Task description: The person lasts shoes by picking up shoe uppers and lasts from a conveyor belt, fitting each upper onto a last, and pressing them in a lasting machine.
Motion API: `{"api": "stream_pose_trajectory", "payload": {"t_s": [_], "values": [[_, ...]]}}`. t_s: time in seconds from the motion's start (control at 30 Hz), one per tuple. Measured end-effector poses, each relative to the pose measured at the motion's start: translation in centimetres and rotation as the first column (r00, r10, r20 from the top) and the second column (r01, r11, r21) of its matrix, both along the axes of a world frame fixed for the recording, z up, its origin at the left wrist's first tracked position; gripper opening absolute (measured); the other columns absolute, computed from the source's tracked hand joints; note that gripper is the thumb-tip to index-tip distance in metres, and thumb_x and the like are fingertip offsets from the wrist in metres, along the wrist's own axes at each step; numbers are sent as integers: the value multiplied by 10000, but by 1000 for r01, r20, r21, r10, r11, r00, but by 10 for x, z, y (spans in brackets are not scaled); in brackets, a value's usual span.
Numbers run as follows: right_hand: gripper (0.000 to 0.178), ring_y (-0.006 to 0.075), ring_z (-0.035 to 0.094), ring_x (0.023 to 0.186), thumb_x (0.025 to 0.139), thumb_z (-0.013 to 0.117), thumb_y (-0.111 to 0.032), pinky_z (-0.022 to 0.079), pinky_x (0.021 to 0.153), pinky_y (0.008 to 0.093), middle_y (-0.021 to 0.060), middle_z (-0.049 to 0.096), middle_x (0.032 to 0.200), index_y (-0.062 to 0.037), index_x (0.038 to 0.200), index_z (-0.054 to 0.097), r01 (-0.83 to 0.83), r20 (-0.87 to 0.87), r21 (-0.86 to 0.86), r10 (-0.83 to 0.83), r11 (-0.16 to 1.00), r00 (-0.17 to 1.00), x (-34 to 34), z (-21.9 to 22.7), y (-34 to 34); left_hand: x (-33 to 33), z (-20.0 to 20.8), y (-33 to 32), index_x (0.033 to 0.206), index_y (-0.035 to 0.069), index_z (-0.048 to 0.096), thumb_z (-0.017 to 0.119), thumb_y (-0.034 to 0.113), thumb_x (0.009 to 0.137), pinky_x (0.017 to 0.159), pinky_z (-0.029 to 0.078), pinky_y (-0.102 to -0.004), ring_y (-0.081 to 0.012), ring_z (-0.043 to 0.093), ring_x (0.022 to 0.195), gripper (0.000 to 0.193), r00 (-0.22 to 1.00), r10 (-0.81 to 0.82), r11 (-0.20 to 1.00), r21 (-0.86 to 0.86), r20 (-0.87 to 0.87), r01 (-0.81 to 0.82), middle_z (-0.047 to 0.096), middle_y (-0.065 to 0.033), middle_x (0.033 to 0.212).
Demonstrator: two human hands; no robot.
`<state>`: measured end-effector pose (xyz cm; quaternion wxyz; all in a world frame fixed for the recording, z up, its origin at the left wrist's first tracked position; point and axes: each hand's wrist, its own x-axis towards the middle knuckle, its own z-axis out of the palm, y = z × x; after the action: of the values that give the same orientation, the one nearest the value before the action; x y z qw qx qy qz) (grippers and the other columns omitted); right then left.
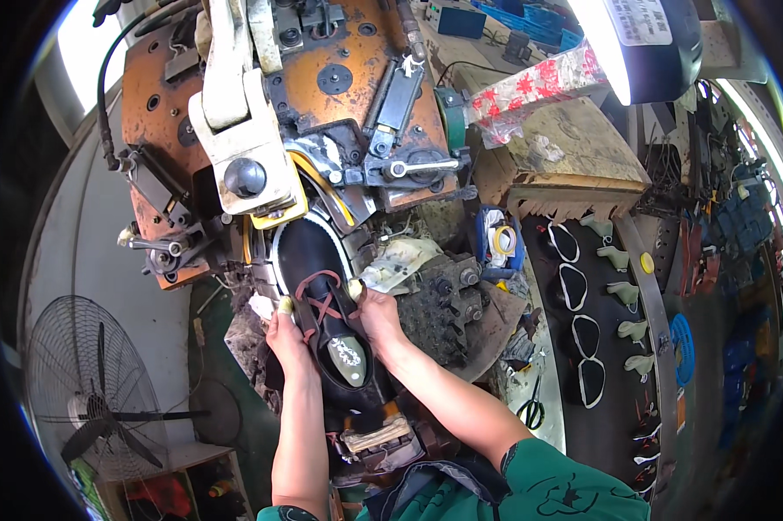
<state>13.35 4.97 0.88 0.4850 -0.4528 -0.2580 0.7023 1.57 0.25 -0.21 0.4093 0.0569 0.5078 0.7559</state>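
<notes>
A black shoe [309, 254] with a pale rim lies toe-forward in the jaws of a machine [357, 78] with orange-brown plates. Reddish-brown laces [325, 306] criss-cross its front. A grey-green shoe last [348, 360] with light markings shows through the shoe's opening. My left hand [287, 339] grips the shoe's left side, its thumb in a yellowish cover. On the opposite side my right hand [377, 317] is closed on the shoe's edge, its thumb covered likewise. Above the toe stands the machine's white arm [244, 165] with a dark round knob.
To the right, a dark conveyor [548, 365] carries several black, white-edged pieces and pale green lasts. Scissors [531, 412] lie at its near edge. A wooden box [565, 156] and a lamp [639, 52] stand beyond. At left is a caged fan [92, 395].
</notes>
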Motion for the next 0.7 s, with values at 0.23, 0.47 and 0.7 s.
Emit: {"api": "stream_pose_trajectory", "payload": {"t_s": [0.23, 0.47, 0.7], "values": [[248, 137, 595, 644, 843, 422, 88, 502, 595, 272, 79, 652, 772, 11, 800, 654, 43, 23, -12, -42, 999, 999, 1, 15, 2, 3, 21, 2, 995, -25, 624, 562, 161, 915, 557, 504, -228, -113, 614, 650, 212, 999, -2, 998, -64, -41, -1, 639, -56, 835], [247, 138, 590, 692, 862, 405, 72, 498, 630, 274, 79, 638, 784, 16, 799, 637, 11, 44, -86, -7, 996, 999, 3, 30, -5, -2, 12, 0, 1019, -25, 607, 497, 158, 936, 499, 489, -215, -109, 592, 565, 229, 1000, 3, 994, -111, 22, -1, 625, -47, 777], [175, 125, 578, 623, 904, 461, -33, 481, 562, 254, 65, 613, 754, 5, 809, 604, 24, 71, 71, -29, 997, 997, 11, -23, -1, 13, -6, -12, 1004, -38, 600, 471, 132, 948, 610, 517, -252, -117, 626, 694, 220, 996, 21, 1000, -3, -89, -21, 632, -55, 820]]}}
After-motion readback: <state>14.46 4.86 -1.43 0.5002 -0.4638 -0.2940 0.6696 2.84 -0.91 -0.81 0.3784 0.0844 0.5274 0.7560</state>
